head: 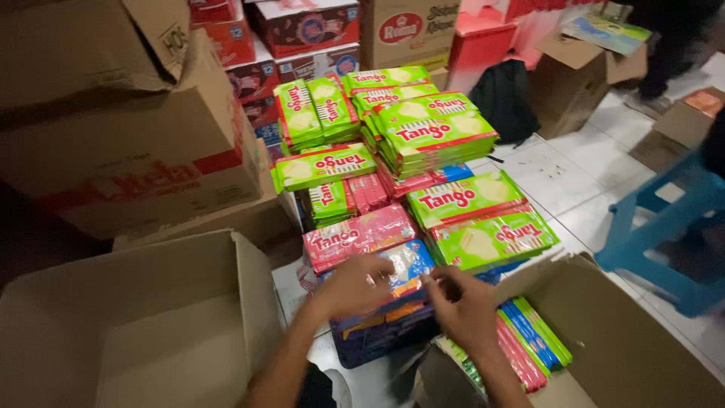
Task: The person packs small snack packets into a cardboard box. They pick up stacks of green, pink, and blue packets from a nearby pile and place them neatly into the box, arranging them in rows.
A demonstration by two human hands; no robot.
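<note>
Landmark: the blue packet stack (385, 321), standing on the floor between two cartons.

Left hand (353, 285): lies on the top blue-and-white packet (408, 266) of the stack, fingers curled over its left end. Blur hides whether the grip is closed.

Right hand (462, 304): at the right end of the same packet, fingertips pinching its near edge. The packet's long axis runs left to right, spanning from one hand to the other; neither hand is clearly nearer.

Right of the stack: an open carton (627, 340) holding packets on edge, pink, blue and green.

Left of the stack: an empty open carton (151, 332).

Just behind the stack: a pink packet (359, 236) and green packets (491, 240), lying flat.

Farther behind: a tall pile of green packets (430, 132), then brown boxes (136, 143). Far right of the stack: a blue stool (672, 219).
</note>
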